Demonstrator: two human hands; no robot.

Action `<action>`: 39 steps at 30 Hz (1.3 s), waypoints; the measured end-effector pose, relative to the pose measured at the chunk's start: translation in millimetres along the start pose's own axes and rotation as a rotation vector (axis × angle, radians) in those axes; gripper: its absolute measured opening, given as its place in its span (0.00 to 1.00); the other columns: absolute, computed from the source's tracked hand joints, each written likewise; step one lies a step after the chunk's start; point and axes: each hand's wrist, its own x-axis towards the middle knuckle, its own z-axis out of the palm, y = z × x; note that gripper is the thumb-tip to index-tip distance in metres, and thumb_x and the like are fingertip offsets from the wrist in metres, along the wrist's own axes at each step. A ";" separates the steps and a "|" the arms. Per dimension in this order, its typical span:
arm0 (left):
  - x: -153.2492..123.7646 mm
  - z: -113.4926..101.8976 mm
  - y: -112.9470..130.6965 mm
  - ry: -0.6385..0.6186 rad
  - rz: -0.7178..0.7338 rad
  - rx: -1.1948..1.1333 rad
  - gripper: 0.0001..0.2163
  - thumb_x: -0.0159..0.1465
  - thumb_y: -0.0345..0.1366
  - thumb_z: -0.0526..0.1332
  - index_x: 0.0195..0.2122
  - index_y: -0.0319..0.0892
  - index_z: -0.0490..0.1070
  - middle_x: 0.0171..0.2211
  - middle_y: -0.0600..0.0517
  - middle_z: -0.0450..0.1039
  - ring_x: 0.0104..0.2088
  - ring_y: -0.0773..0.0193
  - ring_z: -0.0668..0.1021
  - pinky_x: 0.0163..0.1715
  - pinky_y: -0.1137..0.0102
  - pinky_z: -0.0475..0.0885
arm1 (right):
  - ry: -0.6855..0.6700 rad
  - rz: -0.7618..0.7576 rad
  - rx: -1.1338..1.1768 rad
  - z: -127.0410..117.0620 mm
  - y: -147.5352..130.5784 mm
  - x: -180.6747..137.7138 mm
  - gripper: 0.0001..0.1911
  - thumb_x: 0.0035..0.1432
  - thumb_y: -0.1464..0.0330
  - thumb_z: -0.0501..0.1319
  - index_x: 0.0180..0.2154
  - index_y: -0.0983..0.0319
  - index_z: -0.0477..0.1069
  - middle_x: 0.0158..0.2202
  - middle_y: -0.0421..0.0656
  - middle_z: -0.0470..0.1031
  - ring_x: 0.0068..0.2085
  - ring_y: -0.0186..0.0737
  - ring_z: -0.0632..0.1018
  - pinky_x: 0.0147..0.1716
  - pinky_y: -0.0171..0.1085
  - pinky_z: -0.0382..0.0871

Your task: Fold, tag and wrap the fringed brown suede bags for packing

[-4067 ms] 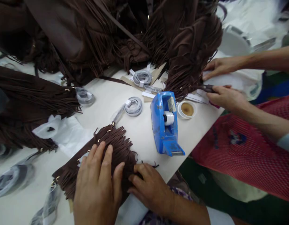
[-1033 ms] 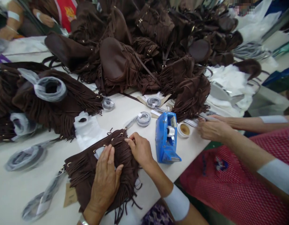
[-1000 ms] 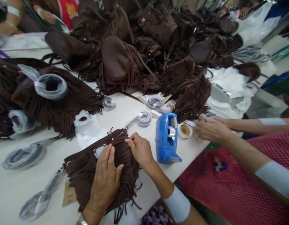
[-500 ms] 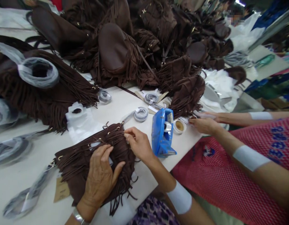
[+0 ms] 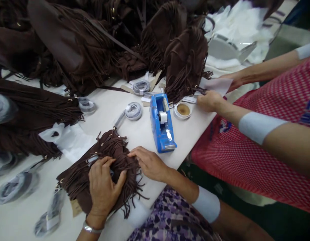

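A dark brown fringed bag [image 5: 78, 182] lies on the white table in front of me. My left hand [image 5: 102, 184] rests on its front, fingers bent a little and thumb spread away. At the bag's right side, my right hand [image 5: 150, 164] has its fingertips drawn together on the leather fringe [image 5: 120, 151]; the exact grip is partly hidden. Plastic-wrapped strap coils, one at the upper corner [image 5: 133, 111] and one at the lower left [image 5: 47, 223], are attached to the bag. A brown card tag [image 5: 76, 207] sticks out from beneath it.
A blue tape dispenser [image 5: 162, 125] and a tape roll [image 5: 183, 110] stand to the right. Brown bags [image 5: 77, 43] are heaped behind. A co-worker's hand [image 5: 210, 100] works by another fringed bag [image 5: 186, 63]. White plastic [image 5: 72, 142] lies at the left.
The view has shifted right and down. My right hand has moved from the bag's upper edge down onto the fringe. My left hand stays on the bag.
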 end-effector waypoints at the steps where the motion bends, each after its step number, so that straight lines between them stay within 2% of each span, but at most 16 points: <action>1: 0.3 0.4 -0.5 -0.008 0.005 0.010 0.17 0.63 0.44 0.60 0.49 0.41 0.65 0.50 0.41 0.68 0.54 0.46 0.69 0.56 0.50 0.63 | -0.043 -0.048 -0.009 -2.4 3.8 0.2 0.26 0.57 0.83 0.50 0.55 0.61 0.64 0.54 0.46 0.69 0.57 0.36 0.70 0.55 0.37 0.67; 2: 0.6 0.6 -0.9 -0.011 0.008 0.016 0.15 0.63 0.42 0.59 0.48 0.41 0.66 0.49 0.42 0.69 0.54 0.47 0.69 0.55 0.51 0.64 | -0.072 -0.083 -0.025 -3.7 7.1 0.8 0.28 0.56 0.84 0.50 0.57 0.61 0.62 0.57 0.46 0.67 0.59 0.36 0.68 0.56 0.37 0.66; 4: 1.3 0.6 -1.8 -0.017 0.016 0.022 0.11 0.64 0.39 0.58 0.46 0.43 0.66 0.47 0.44 0.70 0.52 0.49 0.70 0.55 0.52 0.64 | -0.083 -0.105 -0.093 -2.8 11.5 3.8 0.26 0.59 0.81 0.51 0.58 0.61 0.60 0.57 0.46 0.67 0.58 0.37 0.69 0.55 0.37 0.67; 7: 2.4 0.0 -2.7 -0.037 0.021 0.025 0.08 0.65 0.37 0.55 0.43 0.43 0.66 0.44 0.46 0.70 0.50 0.51 0.70 0.54 0.53 0.64 | -0.064 -0.066 -0.292 3.6 13.4 10.3 0.14 0.67 0.75 0.51 0.53 0.62 0.64 0.49 0.46 0.71 0.47 0.37 0.76 0.42 0.34 0.71; 10: 3.1 0.4 -2.4 -0.044 -0.016 0.030 0.09 0.66 0.38 0.53 0.45 0.42 0.66 0.46 0.44 0.70 0.51 0.50 0.70 0.54 0.54 0.64 | -0.042 -0.088 -0.462 9.1 12.9 11.5 0.09 0.70 0.72 0.49 0.45 0.63 0.67 0.41 0.44 0.72 0.39 0.37 0.76 0.32 0.34 0.68; 16: 4.3 5.2 0.2 -0.055 -0.127 0.027 0.13 0.68 0.40 0.48 0.49 0.41 0.65 0.50 0.40 0.67 0.54 0.50 0.68 0.56 0.54 0.62 | 0.054 -0.118 -0.535 14.0 15.1 -6.3 0.05 0.68 0.72 0.52 0.38 0.62 0.64 0.35 0.41 0.70 0.33 0.37 0.72 0.28 0.36 0.63; 19: 5.4 5.5 0.5 -0.049 -0.138 0.022 0.13 0.69 0.41 0.48 0.49 0.41 0.65 0.49 0.40 0.67 0.54 0.50 0.68 0.56 0.53 0.62 | 0.082 -0.095 -0.497 17.9 16.1 -10.4 0.05 0.67 0.72 0.52 0.37 0.61 0.64 0.35 0.41 0.70 0.33 0.37 0.73 0.28 0.37 0.63; 23: 6.7 3.3 1.1 -0.033 -0.127 0.003 0.13 0.69 0.40 0.48 0.49 0.40 0.65 0.49 0.40 0.67 0.53 0.50 0.68 0.56 0.53 0.63 | 0.104 0.031 -0.441 22.3 11.0 -12.2 0.06 0.67 0.73 0.51 0.39 0.62 0.65 0.36 0.43 0.71 0.34 0.37 0.73 0.32 0.36 0.64; 27: 4.2 1.4 0.4 -0.025 -0.122 -0.007 0.13 0.69 0.38 0.48 0.50 0.40 0.64 0.50 0.40 0.67 0.54 0.50 0.68 0.56 0.53 0.63 | 0.008 0.053 -0.418 13.2 1.2 -11.9 0.05 0.63 0.74 0.53 0.39 0.63 0.66 0.37 0.44 0.71 0.36 0.39 0.73 0.35 0.37 0.67; 30: 0.2 0.7 -0.8 -0.027 -0.103 0.019 0.14 0.68 0.37 0.48 0.51 0.40 0.64 0.51 0.40 0.67 0.55 0.49 0.68 0.58 0.51 0.63 | 0.043 0.010 -0.313 -0.9 -7.5 -4.0 0.10 0.61 0.75 0.54 0.45 0.63 0.67 0.47 0.48 0.71 0.46 0.41 0.73 0.46 0.39 0.69; 33: -1.8 0.3 -1.2 -0.045 -0.060 0.034 0.14 0.67 0.36 0.50 0.53 0.41 0.65 0.52 0.41 0.67 0.56 0.49 0.68 0.58 0.50 0.63 | 0.095 0.009 -0.182 -7.0 -17.7 5.6 0.19 0.61 0.73 0.56 0.54 0.63 0.64 0.57 0.49 0.67 0.57 0.44 0.69 0.57 0.43 0.65; 36: -1.5 -3.8 -1.9 -0.092 -0.024 0.031 0.16 0.67 0.35 0.51 0.55 0.42 0.64 0.54 0.42 0.67 0.57 0.50 0.68 0.59 0.50 0.64 | 0.051 0.030 -0.113 -0.4 -23.9 8.5 0.21 0.61 0.72 0.57 0.56 0.61 0.63 0.55 0.47 0.70 0.56 0.43 0.69 0.57 0.43 0.66; 39: -0.4 -24.0 -5.6 -0.176 0.056 0.068 0.20 0.67 0.38 0.52 0.60 0.43 0.61 0.57 0.42 0.67 0.58 0.50 0.69 0.59 0.49 0.66 | 0.077 0.062 -0.084 7.9 -22.6 5.3 0.21 0.62 0.72 0.57 0.56 0.61 0.63 0.54 0.47 0.70 0.56 0.43 0.70 0.58 0.44 0.66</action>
